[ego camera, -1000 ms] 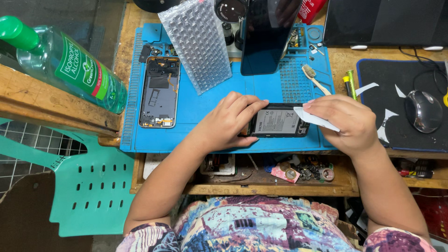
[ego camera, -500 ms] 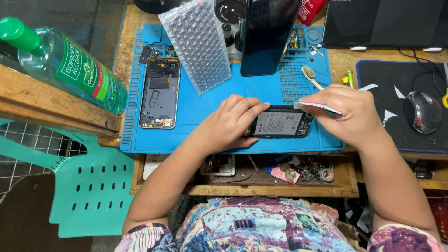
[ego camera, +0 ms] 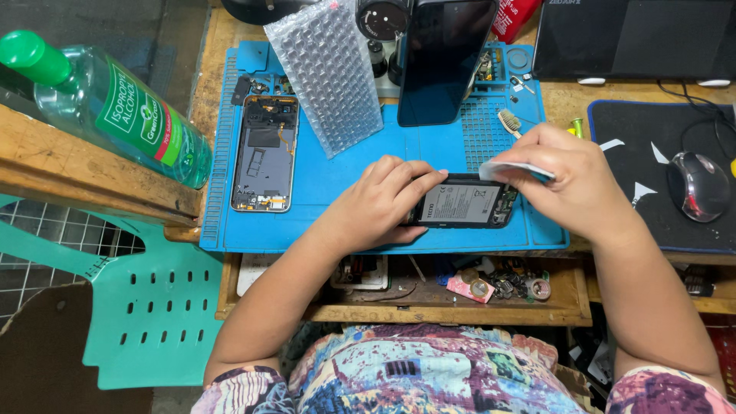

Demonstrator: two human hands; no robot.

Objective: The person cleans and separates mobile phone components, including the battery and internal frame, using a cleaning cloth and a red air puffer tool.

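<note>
Two hands work one opened phone [ego camera: 464, 203] on the blue mat [ego camera: 337, 192]: left hand [ego camera: 379, 203] fingers clamp its edge, right hand [ego camera: 571, 184] pinches a thin card [ego camera: 515, 169] at its corner, battery apparently not yet out

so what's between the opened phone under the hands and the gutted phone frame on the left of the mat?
Head view: only bare blue mat between the opened phone and the phone frame, apart from the left hand gripping the opened phone's near end.
</note>
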